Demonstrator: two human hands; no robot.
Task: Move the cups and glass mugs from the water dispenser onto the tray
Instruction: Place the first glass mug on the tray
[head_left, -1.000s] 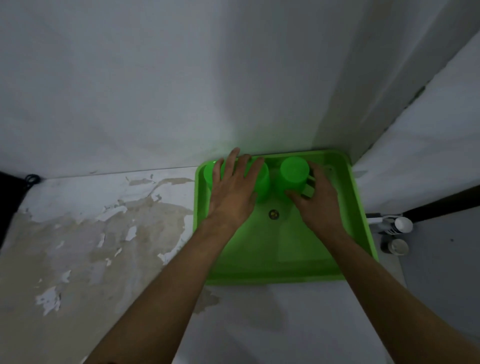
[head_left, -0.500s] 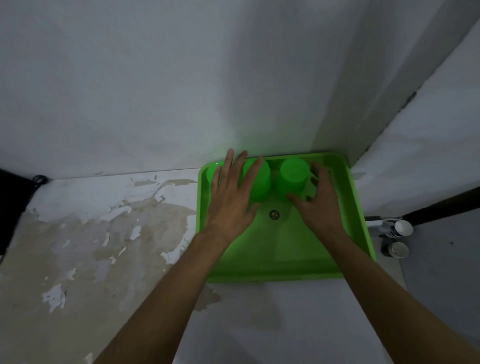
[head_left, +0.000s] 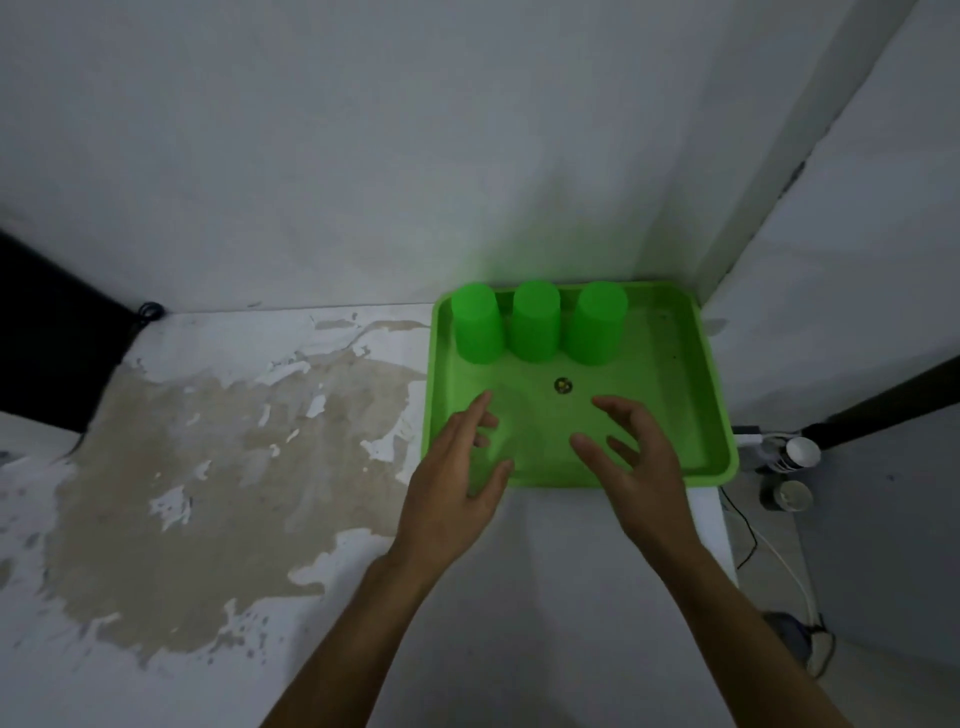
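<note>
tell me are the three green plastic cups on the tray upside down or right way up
Upside down: the three green plastic cups show closed flat tops, wider ends down on the green plastic tray.

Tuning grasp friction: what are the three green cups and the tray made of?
Green cups: likely plastic, opaque and matte, uniform bright colour, inverted with no glassy see-through. Green tray: also looks like moulded plastic, smoother and slightly glossy, with a faint sheen on its floor and rounded raised rim.

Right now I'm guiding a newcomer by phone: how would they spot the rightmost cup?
Find the green tray in the wall corner. Three upturned green cups line its far edge. Yours is the rightmost cup, nearest the tray's empty right side.
</note>
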